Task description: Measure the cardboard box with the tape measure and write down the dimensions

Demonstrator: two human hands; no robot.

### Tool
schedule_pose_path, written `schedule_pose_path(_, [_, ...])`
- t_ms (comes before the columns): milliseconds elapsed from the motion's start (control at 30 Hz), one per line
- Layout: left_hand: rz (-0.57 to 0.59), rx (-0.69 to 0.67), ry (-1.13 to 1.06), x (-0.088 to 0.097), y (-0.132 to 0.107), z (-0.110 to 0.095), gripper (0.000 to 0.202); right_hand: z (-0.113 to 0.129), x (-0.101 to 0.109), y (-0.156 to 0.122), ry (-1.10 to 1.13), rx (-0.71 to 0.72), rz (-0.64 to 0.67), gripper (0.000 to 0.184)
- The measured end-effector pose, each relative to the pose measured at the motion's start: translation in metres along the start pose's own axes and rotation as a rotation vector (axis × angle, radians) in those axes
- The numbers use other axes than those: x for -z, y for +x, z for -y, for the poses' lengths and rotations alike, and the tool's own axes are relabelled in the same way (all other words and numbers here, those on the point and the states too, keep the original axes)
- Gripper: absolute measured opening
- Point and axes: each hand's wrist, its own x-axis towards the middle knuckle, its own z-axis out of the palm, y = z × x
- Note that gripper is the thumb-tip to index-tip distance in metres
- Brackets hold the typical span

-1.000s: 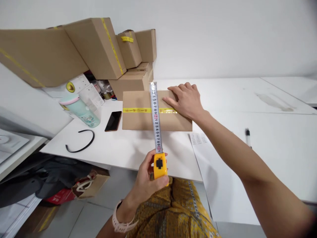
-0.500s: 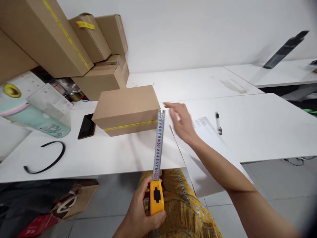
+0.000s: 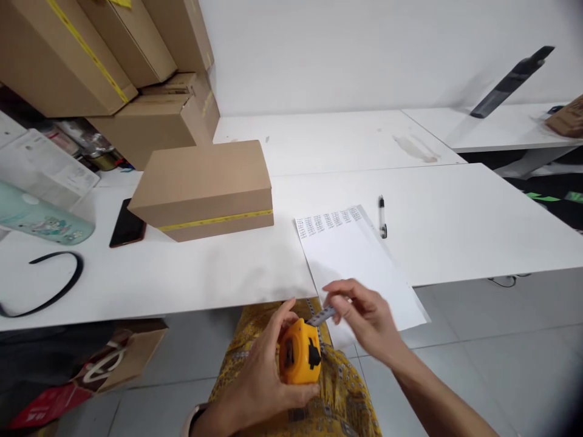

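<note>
Left hand (image 3: 259, 373) curled round yellow-and-black plastic tape measure (image 3: 300, 353) above lap (image 3: 348, 394); right hand (image 3: 367, 318), fingertips pinched on short silver metal blade (image 3: 321, 315), not fully wound in. White paper sheet (image 3: 353, 255): top written, rest blank.

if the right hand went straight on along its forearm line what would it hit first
Likely the nearest cardboard box, ahead to the left, but with the height of the right hand unclear, it might meet the white table first.

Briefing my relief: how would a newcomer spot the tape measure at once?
Find the white table, then the left hand below its near edge. The tape measure is in that hand. Its plain orange-yellow case with black button stands out from the patterned clothing behind.
</note>
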Motion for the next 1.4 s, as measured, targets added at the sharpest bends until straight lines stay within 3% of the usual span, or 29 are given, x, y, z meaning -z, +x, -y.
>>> schedule_pose_path(100, [-0.078, -0.094, -0.004, 0.004, 0.007, 0.0, 0.106, -0.006, -0.004, 0.0, -0.164, 0.105, 0.111, 0.023])
schedule_pose_path(133, [-0.118, -0.131, 0.02, 0.008, 0.01, 0.0, 0.104, -0.009, 0.005, 0.005, -0.237, 0.129, 0.06, 0.023])
schedule_pose_path(200, [-0.233, -0.19, 0.109, 0.022, 0.017, -0.002, 0.096, -0.018, 0.038, 0.023, -0.408, 0.104, -0.196, 0.02])
schedule_pose_path(267, [-0.367, -0.218, 0.257, 0.041, 0.026, -0.006, 0.087, -0.032, 0.084, 0.049, -0.628, -0.046, -0.555, 0.027])
schedule_pose_path(300, [-0.429, -0.227, 0.35, 0.052, 0.031, -0.009, 0.081, -0.041, 0.107, 0.063, -0.748, -0.163, -0.662, 0.028])
schedule_pose_path(367, [-0.527, -0.239, 0.557, 0.074, 0.042, -0.013, 0.069, -0.058, 0.147, 0.09, -0.914, -0.404, -0.701, 0.028])
schedule_pose_path(467, [-0.6, -0.219, 0.84, 0.1, 0.057, -0.016, 0.051, -0.078, 0.177, 0.122, -1.036, -0.59, -0.546, 0.046])
schedule_pose_path(567, [-0.618, -0.153, 1.012, 0.116, 0.071, -0.012, 0.046, -0.09, 0.177, 0.139, -1.14, -0.597, -0.367, 0.063])
schedule_pose_path(667, [-0.592, -0.093, 1.104, 0.127, 0.08, -0.003, 0.048, -0.098, 0.172, 0.147, -1.209, -0.535, -0.232, 0.054])
schedule_pose_path(767, [-0.573, -0.117, 1.174, 0.133, 0.083, 0.002, 0.048, -0.102, 0.176, 0.145, -1.199, -0.459, -0.194, 0.046])
schedule_pose_path(833, [-0.616, -0.232, 1.221, 0.131, 0.085, 0.001, 0.046, -0.099, 0.181, 0.14, -1.1, -0.415, -0.249, 0.041])
schedule_pose_path(933, [-0.6, -0.541, 1.201, 0.112, 0.095, -0.009, 0.038, -0.087, 0.184, 0.127, -0.726, -0.314, -0.464, 0.034])
schedule_pose_path(1000, [-0.441, -0.748, 1.149, 0.091, 0.109, -0.018, 0.034, -0.077, 0.179, 0.117, -0.447, -0.184, -0.565, 0.031])
schedule_pose_path(1067, [-0.247, -0.883, 1.156, 0.071, 0.127, -0.025, 0.03, -0.067, 0.168, 0.106, -0.3, -0.054, -0.585, 0.028])
schedule_pose_path(1200, [-0.018, -0.907, 1.288, 0.046, 0.162, -0.026, 0.034, -0.058, 0.135, 0.085, -0.369, 0.039, -0.578, 0.025])
schedule_pose_path(1300, [0.051, -0.858, 1.328, 0.04, 0.175, -0.021, 0.046, -0.052, 0.111, 0.074, -0.428, 0.001, -0.669, 0.024])
schedule_pose_path(1400, [0.071, -0.827, 1.311, 0.037, 0.179, -0.019, 0.053, -0.043, 0.09, 0.079, -0.207, -0.049, -0.636, 0.041])
